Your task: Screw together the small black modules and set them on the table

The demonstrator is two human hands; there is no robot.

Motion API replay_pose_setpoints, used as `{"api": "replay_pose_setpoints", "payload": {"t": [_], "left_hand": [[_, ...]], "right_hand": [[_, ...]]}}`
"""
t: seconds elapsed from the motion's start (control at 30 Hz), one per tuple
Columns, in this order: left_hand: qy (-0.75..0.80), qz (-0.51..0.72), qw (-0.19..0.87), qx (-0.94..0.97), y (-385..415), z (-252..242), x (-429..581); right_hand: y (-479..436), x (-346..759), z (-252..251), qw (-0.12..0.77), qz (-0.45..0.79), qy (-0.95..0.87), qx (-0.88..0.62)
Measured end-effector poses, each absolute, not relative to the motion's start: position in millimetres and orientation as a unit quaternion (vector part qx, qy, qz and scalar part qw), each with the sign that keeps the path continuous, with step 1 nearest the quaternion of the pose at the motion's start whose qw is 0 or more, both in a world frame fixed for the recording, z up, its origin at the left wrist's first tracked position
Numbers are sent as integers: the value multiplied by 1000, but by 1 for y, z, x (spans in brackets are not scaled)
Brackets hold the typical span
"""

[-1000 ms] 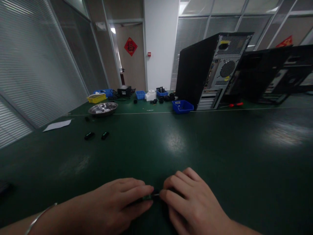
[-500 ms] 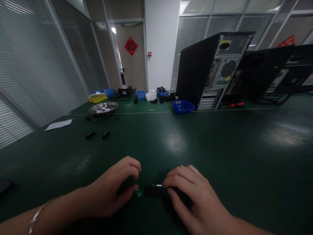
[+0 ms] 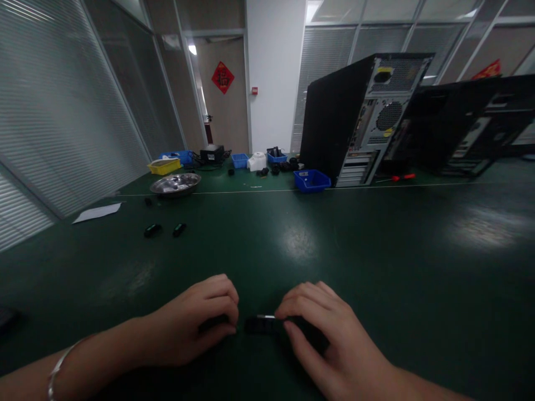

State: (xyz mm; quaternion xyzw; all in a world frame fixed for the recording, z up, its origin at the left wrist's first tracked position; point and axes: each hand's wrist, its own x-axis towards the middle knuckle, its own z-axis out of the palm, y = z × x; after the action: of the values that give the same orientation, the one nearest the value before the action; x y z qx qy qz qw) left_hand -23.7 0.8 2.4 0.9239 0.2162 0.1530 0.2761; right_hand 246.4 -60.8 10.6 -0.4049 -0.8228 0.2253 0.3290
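Black part | right hand pinches it | left hand beside | table open ahead

A red diamond sign on the door bears one gold character, seemingly 福; other labels are too small to read.

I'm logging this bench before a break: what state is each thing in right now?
left hand: fingers curled, contents hidden
right hand: fingers pinch black part
black part: level, one end gripped
tower: upright, rear showing
bowl: upright
screwdriver: lying flat
loose parts: lying apart, untouched
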Motion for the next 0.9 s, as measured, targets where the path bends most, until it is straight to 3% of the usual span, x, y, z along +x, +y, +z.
{"api": "replay_pose_setpoints", "payload": {"t": [0.2, 0.47, 0.63, 0.8, 0.9], "left_hand": [[216, 234, 349, 882, -7, 3, -17], [306, 175, 460, 815, -37, 15, -6], [303, 206, 554, 748, -49, 13, 1], [295, 208, 576, 733, -54, 12, 4], [290, 222, 526, 768, -50, 14, 3]], "right_hand": [[-62, 247, 4, 395, 198, -826, -351], [-60, 244, -4, 390, 157, -876, -236], [-62, 242, -2, 359, 118, -908, -182], [-63, 240, -1, 358, 118, -908, -183], [-62, 240, -3, 380, 125, -897, -189]]}}
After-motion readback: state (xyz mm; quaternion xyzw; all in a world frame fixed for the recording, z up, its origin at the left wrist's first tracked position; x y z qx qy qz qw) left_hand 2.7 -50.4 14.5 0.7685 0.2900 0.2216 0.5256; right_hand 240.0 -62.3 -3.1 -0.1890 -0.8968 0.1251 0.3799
